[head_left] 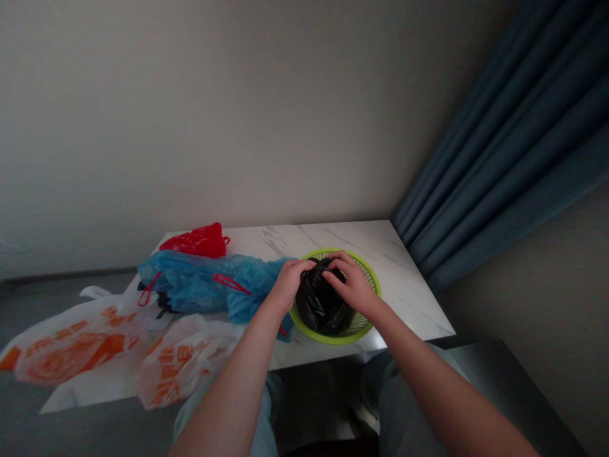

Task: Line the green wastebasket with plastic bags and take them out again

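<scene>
A black plastic bag [321,304] lies bunched inside a round yellow-green basket [375,279] with slotted sides. My left hand [291,279] is closed on the bag's upper left part, over the basket's left rim. Across from it, my right hand [352,282] grips the top of the bag with curled fingers. Both hands are close together above the basket. Touching the basket's left side is a heap of blue plastic bags [195,279] with red drawstrings.
A red plastic bag [197,241] sits at the back left of the white marbled table [409,298]. White bags with orange print [176,362] spread along the front left and over the edge. A wall stands behind; a blue curtain [504,133] hangs at right.
</scene>
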A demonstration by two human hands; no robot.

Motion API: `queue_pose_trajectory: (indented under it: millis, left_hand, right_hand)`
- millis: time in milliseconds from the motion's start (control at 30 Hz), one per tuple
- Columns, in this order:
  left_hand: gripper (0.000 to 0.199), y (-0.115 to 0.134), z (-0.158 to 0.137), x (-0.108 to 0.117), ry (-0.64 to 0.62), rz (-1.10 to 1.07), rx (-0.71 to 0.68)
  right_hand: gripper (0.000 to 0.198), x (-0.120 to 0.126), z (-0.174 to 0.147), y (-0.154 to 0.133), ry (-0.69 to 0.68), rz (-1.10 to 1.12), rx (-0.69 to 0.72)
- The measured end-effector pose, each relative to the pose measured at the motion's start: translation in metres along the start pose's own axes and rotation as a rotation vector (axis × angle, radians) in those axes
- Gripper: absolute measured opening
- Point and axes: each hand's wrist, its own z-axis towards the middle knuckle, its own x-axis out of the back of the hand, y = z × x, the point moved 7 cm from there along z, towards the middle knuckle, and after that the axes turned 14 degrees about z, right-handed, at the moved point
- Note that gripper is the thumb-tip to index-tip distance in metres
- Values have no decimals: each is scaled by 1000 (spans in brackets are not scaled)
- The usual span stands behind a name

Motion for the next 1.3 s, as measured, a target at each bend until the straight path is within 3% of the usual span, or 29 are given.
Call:
queue_pose_trajectory:
  millis: [200,300,533,733,800,900,1100,1300]
  left_hand:
    - [24,3,-1,-10,-128,-59,-22]
    - [30,-2,1,-7,-105,-43,-7]
    - [28,-15,10,15,162,-126,51]
    - [27,-18,10,54,517,-146,43]
    - [29,-17,8,60,568,-148,22]
    - [31,-12,5,56,517,-154,-26]
    - [27,1,2,41,406,-212,-79]
    - [25,12,-3,20,260,-151,-129]
  right_hand:
    - [21,6,0,-2,26,72,-27]
    - [22,14,-3,-4,48,86,-36]
    - [25,59,-12,8,323,110,-116]
    - [24,98,-29,37,591,54,-223]
    - [26,105,-35,44,658,65,-288]
    - [30,109,-40,46,720,117,-327]
    - [31,108,-37,38,758,281,-278]
    - [33,92,-30,32,714,428,-313]
